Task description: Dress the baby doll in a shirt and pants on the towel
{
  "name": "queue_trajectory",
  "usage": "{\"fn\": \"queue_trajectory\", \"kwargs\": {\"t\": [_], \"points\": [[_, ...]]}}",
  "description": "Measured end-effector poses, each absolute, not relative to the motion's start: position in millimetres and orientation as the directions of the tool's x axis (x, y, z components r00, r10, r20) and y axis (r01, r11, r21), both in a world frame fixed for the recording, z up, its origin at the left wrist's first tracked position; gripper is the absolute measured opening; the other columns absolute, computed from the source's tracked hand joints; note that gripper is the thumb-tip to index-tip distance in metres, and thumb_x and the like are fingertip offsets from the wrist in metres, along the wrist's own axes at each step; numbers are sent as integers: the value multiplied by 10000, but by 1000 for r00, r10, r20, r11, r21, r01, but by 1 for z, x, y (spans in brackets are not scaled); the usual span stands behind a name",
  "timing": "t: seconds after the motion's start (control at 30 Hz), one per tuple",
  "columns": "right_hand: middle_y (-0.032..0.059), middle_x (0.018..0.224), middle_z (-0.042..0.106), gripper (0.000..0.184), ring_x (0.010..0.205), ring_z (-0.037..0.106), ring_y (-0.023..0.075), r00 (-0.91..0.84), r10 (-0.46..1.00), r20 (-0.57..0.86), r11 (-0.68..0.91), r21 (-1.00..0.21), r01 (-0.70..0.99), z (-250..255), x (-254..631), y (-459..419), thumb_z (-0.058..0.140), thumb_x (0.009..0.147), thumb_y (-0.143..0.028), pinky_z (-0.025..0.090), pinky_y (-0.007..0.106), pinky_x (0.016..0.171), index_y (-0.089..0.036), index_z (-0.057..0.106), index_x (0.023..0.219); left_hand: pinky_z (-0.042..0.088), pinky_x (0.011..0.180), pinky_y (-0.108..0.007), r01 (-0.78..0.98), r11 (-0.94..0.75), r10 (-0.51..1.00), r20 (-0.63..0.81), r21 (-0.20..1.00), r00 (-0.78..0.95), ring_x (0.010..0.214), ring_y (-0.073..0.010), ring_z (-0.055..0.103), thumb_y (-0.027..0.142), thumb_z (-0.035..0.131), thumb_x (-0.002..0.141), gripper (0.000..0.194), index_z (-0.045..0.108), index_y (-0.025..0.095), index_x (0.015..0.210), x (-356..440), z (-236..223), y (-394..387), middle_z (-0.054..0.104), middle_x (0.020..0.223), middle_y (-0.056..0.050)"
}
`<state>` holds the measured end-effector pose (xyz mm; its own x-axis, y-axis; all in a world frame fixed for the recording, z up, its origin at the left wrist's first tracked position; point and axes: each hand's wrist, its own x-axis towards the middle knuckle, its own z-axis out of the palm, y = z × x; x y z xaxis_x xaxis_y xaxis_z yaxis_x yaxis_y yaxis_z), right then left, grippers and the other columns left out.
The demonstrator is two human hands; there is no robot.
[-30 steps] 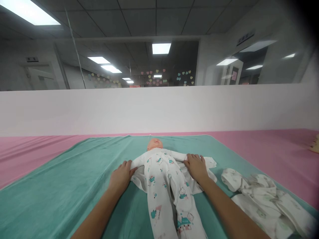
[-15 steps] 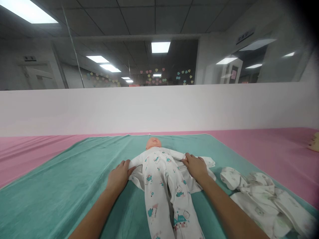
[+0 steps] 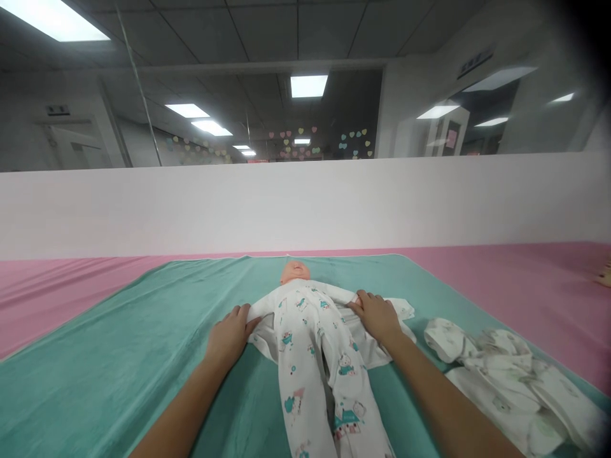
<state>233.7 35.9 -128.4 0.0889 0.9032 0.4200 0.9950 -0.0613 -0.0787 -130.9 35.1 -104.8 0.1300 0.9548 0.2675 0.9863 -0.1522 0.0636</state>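
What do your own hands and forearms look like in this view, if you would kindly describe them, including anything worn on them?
The left hand and right hand are bare, without gloves. The left forearm and right forearm show no sleeves, watch or bracelet, and no cables.

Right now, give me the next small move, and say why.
Probably fold the white cloth over the doll from the side of your right hand: that hand rests near the cloth's edge, and the cloth lies flat under the doll, sticking out on both sides.
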Motion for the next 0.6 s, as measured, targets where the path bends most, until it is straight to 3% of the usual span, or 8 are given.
{"fn": "queue_trajectory", "kwargs": {"t": [0.17,0.3,0.6], "points": [[57,940,606,95,913,528,227,118,915,387,-83,-105,991,-131,236,37,441,873,-254,268,311,685,-203,502,925,362,626,-306,986,-148,959,255,82,123,904,-245,580,523,228,917,433,475,211,1088,-131,-103,35,574,1055,-94],[64,982,602,244,944,523,220,134,913,386,-93,-123,988,-132,232,37,415,803,-83,267,318,709,-204,503,995,354,616,-302,984,-156,956,264,89,128,888,-243,585,524,223,918,427,473,212,1069,-131,-104,35,580,1046,-90],[46,1061,612,319,939,559,193,79,922,379,-28,-138,990,-128,235,32,388,840,-110,280,310,768,-244,492,1111,361,625,-302,987,-138,964,238,79,115,874,-238,585,511,227,920,426,478,208,1086,-131,-104,36,572,1055,-100]]}}
